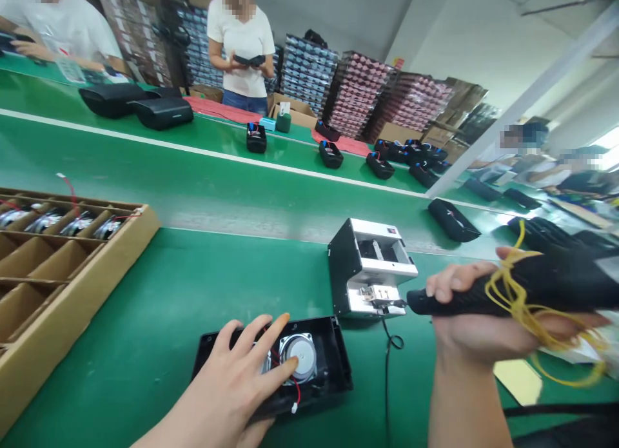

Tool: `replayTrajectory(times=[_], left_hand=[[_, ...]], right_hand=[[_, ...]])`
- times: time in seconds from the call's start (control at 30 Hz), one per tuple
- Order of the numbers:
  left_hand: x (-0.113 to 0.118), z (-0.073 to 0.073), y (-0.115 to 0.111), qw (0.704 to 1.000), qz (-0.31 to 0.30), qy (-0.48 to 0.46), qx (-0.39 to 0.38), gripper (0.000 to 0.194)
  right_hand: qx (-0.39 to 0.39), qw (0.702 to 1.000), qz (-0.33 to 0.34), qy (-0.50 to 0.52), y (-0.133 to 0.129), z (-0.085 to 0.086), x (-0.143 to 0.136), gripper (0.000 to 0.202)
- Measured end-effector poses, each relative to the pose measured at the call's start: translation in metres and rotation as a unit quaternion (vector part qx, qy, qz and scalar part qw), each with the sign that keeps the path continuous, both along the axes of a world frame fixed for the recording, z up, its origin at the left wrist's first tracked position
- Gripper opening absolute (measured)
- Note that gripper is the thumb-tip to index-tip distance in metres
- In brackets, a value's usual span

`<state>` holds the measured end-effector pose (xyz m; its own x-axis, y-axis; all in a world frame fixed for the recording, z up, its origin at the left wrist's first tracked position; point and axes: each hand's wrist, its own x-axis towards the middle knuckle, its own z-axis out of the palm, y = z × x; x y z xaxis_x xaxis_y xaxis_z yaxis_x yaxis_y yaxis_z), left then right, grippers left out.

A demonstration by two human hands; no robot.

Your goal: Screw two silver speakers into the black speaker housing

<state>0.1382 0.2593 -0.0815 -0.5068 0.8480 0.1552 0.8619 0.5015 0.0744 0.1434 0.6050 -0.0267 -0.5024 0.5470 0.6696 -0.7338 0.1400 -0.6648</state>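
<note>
My left hand (246,370) lies with fingers spread over a black speaker housing (333,364) on the green table. Inside the housing sits a round silver speaker (302,358), with a red wire ending in a white plug. One fingertip touches the speaker. At the right, my right hand (469,312) is wrapped round a black electric screwdriver (488,293) with yellow cord looped about it. The screwdriver's tip end points left, at the front of a silver and black screw feeder (372,267).
A cardboard box (116,254) with dividers and several speakers stands at the left. Beyond, a conveyor (217,177) carries black housings. A person (244,55) stands behind it holding a dark part. A black cable (387,370) runs down from the feeder. Yellow paper (520,382) lies at the right.
</note>
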Motion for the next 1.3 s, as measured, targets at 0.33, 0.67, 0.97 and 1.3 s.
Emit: replayTrajectory(times=[0.33,0.67,0.97,1.3], left_hand=[[-0.002,-0.019,0.023,0.999,-0.033,0.001,0.034,0.076],[0.001,0.003,0.028,0.992,-0.013,-0.124,-0.011,0.076],[0.001,0.017,0.019,0.983,0.010,-0.181,-0.019,0.066],[-0.005,0.017,0.020,0.991,-0.009,-0.136,-0.007,0.060]], right_hand=[[-0.026,0.999,0.001,-0.041,-0.014,-0.011,-0.016,0.065],[-0.020,0.997,0.048,-0.060,-0.012,-0.017,0.008,0.072],[-0.115,0.991,0.057,-0.046,-0.068,0.031,0.046,0.042],[-0.055,0.955,0.288,-0.039,-0.126,-0.003,0.040,0.040]])
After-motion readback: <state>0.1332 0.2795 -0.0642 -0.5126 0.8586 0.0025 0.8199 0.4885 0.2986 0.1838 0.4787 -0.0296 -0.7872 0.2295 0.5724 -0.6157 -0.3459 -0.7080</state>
